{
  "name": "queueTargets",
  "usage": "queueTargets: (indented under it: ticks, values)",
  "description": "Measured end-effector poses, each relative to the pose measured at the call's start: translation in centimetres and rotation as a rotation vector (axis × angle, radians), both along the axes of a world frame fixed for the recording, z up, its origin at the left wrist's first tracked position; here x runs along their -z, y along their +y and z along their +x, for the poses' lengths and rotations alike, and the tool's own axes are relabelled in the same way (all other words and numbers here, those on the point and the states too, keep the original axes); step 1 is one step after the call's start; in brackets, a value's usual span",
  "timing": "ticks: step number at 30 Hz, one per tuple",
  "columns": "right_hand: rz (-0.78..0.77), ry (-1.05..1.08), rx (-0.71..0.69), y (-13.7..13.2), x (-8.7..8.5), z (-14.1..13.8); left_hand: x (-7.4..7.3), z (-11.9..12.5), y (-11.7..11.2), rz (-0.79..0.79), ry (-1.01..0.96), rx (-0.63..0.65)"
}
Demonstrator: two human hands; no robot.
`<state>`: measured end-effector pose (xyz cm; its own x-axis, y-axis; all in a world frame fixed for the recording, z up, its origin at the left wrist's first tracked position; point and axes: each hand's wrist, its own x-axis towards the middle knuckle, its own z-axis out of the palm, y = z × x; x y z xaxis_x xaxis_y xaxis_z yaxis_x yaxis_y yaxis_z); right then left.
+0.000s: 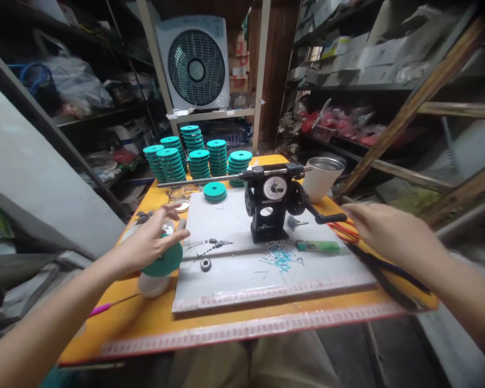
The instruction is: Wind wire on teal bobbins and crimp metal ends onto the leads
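Shelves [388, 86] framed the yellow table [157, 318]. The left hand [145, 242] was spread over the green spool [167, 262] at left; the right hand [382, 223] was near the crank [331, 219], grip unclear. Winding seemed in hand, needing steady turning.

The flat orange-yellow counter [153, 312] carries, along its near edge, a white strip [246, 328] patterned with small reddish marks. Round teal spools [199, 167] stand stacked toward the far edge. The black metal hand-cranked machine [269, 223] has a round white dial [271, 187]. Near the left edge, a slim handle [101, 309] is bright pink.
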<state>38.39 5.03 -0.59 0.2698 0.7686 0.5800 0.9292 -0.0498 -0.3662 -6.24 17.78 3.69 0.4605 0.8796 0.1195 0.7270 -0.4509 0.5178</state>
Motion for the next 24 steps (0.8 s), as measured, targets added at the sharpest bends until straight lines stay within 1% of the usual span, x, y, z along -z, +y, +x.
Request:
queueTargets:
  ticks: [1, 2, 3, 5, 6, 8, 9, 10, 11, 12, 13, 15, 17, 18, 20, 21, 22, 24]
  values:
    - [-0.004, -0.142, 0.016, -1.2, -0.7, -1.2, -0.5, -0.3, -1.0, 0.03, -0.055, -0.051]
    - [0.028, -0.23, 0.03, -2.5, -1.3, -2.8, -1.0, -0.4, -2.2, 0.05, -0.117, -0.084]
    - [0.095, -0.239, -0.005, -3.8, -1.8, -4.7, -1.3, -0.3, -3.6, 0.053, -0.185, -0.105]
    - [0.2, -0.086, -0.24, -6.2, -2.4, -9.4, -1.4, 0.3, -7.0, 0.0, -0.335, -0.116]
    - [0.154, 0.025, -0.377, -7.2, -2.3, -12.0, -1.0, 0.9, -8.9, -0.052, -0.415, -0.134]
    - [-0.018, 0.293, -0.609, -8.7, -1.6, -17.2, 0.8, 2.2, -12.8, -0.21, -0.584, -0.148]
    - [-0.084, 0.416, -0.679, -9.2, -1.0, -19.5, 2.0, 2.8, -14.7, -0.274, -0.664, -0.124]
    - [-0.123, 0.523, -0.725, -9.6, -0.2, -21.4, 3.4, 3.4, -16.4, -0.316, -0.739, -0.092]
    - [-0.163, 0.622, -0.76, -9.8, 0.7, -22.9, 4.9, 3.9, -17.8, -0.333, -0.81, -0.101]
    - [-0.187, 0.707, -0.766, -10.0, 1.6, -24.0, 6.4, 4.3, -19.0, -0.335, -0.867, -0.125]
    - [-0.203, 0.773, -0.745, -10.2, 2.5, -24.6, 7.8, 4.5, -20.0, -0.34, -0.912, -0.156]
    - [-0.228, 0.875, -0.635, -10.7, 3.8, -24.9, 10.1, 4.7, -21.5, -0.415, -0.967, -0.204]
    - [-0.268, 0.972, -0.529, -11.2, 4.6, -24.6, 11.7, 4.5, -22.4, -0.578, -0.964, -0.196]
    - [-0.289, 1.029, -0.495, -11.5, 4.8, -24.3, 12.1, 4.4, -22.7, -0.666, -0.943, -0.182]
    - [-0.313, 1.142, -0.469, -12.0, 4.9, -24.1, 12.4, 4.2, -23.1, -0.784, -0.879, -0.158]
    - [-0.311, 1.191, -0.452, -12.2, 4.9, -24.0, 12.3, 4.1, -23.3, -0.802, -0.851, -0.15]
    - [-0.301, 1.235, -0.43, -12.3, 4.8, -24.1, 12.1, 4.0, -23.3, -0.795, -0.826, -0.136]
    - [-0.277, 1.312, -0.391, -12.6, 4.8, -24.3, 11.5, 4.0, -23.4, -0.727, -0.767, -0.077]
